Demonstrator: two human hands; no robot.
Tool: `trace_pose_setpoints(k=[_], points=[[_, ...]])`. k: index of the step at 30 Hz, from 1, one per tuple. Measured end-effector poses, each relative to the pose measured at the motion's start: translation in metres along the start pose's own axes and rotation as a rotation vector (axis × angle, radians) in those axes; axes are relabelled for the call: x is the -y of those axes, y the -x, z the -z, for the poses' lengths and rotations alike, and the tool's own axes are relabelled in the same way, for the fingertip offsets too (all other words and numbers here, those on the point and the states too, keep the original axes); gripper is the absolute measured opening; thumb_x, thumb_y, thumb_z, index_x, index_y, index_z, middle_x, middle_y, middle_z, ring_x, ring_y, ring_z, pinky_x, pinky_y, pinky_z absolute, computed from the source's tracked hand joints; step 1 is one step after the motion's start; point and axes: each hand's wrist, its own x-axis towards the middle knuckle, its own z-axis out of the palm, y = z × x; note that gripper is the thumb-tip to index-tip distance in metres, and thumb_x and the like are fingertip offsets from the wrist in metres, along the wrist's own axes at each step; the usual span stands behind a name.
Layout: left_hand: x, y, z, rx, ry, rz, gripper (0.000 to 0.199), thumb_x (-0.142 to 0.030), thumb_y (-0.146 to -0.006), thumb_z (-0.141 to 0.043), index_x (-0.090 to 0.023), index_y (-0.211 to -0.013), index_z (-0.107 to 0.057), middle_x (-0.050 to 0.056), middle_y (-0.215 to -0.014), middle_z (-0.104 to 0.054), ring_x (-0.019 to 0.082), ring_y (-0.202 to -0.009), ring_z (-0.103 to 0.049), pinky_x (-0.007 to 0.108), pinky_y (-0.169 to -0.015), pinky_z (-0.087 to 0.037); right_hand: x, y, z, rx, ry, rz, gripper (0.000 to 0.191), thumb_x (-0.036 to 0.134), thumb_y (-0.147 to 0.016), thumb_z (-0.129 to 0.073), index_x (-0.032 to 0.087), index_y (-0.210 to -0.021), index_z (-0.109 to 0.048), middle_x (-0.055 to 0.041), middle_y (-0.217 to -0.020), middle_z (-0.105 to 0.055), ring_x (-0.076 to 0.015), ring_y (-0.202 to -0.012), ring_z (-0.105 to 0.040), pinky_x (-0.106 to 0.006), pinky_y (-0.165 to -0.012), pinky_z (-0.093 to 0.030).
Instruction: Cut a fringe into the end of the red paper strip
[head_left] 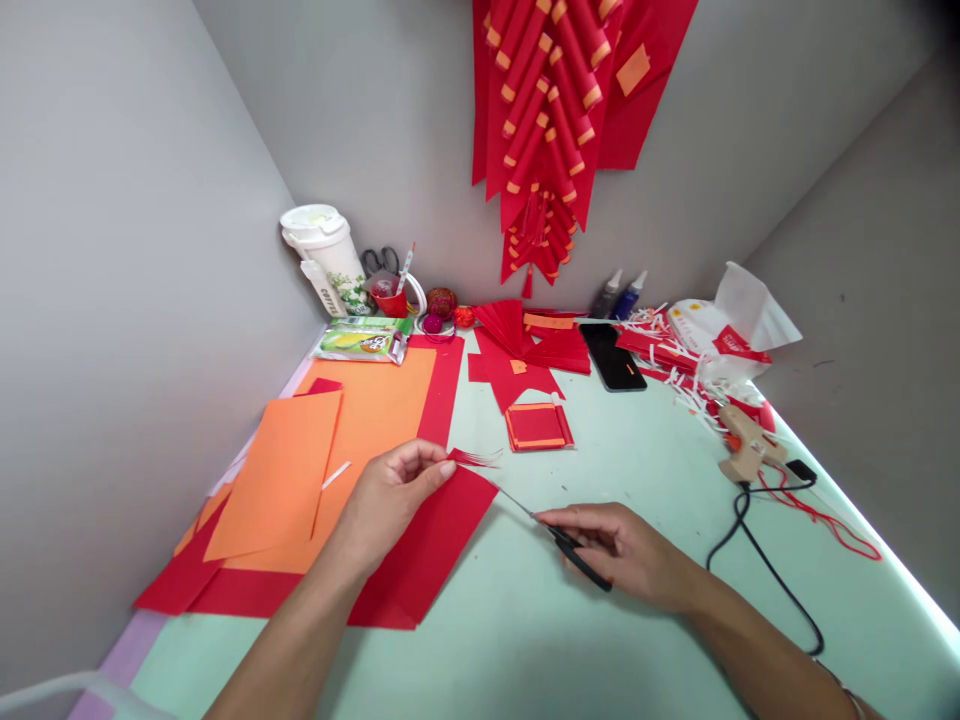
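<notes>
My left hand (401, 490) pinches the top edge of a red paper sheet (442, 540) between thumb and fingers. Beyond the thumb a narrow bit of that edge is cut into a thin red fringe (474, 459). In my right hand (619, 545) is a pair of black-handled scissors (568, 548), the fingers wrapped round the handles. Their slim blades point left, close to the sheet's upper right corner. Whether the blades touch the paper I cannot tell. Left of my left hand lie orange sheets (277, 470) on larger red paper (255, 592).
A small stack of red and orange strips (538, 427) lies ahead. Behind it are folded red pieces (517, 345) and a phone (613, 358). At right are a glue gun (746, 445) with its cable and paper scraps (667, 350). A white cup (326, 255) stands back left.
</notes>
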Motion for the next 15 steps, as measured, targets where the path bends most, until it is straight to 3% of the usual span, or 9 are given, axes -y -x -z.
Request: trace_pose_setpoints(k=[15], points=[[-0.0035, 0.0014, -0.0007, -0.006, 0.003, -0.020, 0.024, -0.044, -0.071, -0.065, -0.021, -0.078, -0.060, -0.003, -0.076, -0.057, 0.013, -0.070, -0.051, 0.020, -0.065, -0.040, 0.0020, 0.0005, -0.0004, 0.008, 0.016, -0.004, 0.040, 0.017, -0.080, -0.053, 0.021, -0.120, -0.060, -0.0051, -0.096, -0.063, -0.0128, -0.072, -0.053, -0.022, -0.058, -0.044]])
